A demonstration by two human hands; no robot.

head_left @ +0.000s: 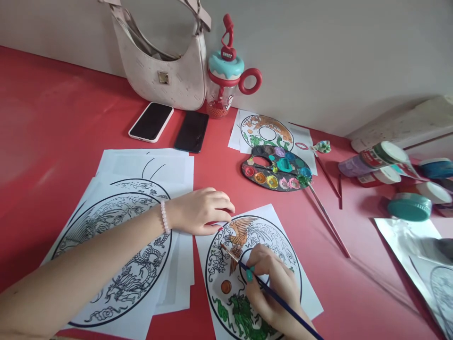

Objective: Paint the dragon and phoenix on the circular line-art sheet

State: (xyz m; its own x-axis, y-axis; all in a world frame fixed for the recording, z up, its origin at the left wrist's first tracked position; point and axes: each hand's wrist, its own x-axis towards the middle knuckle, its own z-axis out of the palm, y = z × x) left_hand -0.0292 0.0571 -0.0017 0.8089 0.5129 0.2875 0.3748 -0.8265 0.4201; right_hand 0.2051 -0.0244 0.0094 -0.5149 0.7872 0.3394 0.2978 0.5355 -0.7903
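My right hand [274, 283] is closed around a paintbrush [290, 311] with a dark blue handle. The brush tip meets a printed round drawing [255, 231] beside an orange-painted bird; below it are an orange ball and a green dragon, while other parts are uncoloured. My left hand [201, 211], wearing a pink bead bracelet [164, 217], rests with fingers stretched out at the drawing's upper left edge and holds nothing. Under my left forearm lies a stack of uncoloured dragon-and-bird prints [141, 278]. Part of the drawing is hidden by my right hand.
A paint palette [258, 178] lies ahead, a thin brush [329, 219] leaning on it. Behind are another coloured print [247, 132], two phones [151, 122], a straw cup [226, 66] and a handbag [163, 89]. Paint jars [410, 205] crowd the right.
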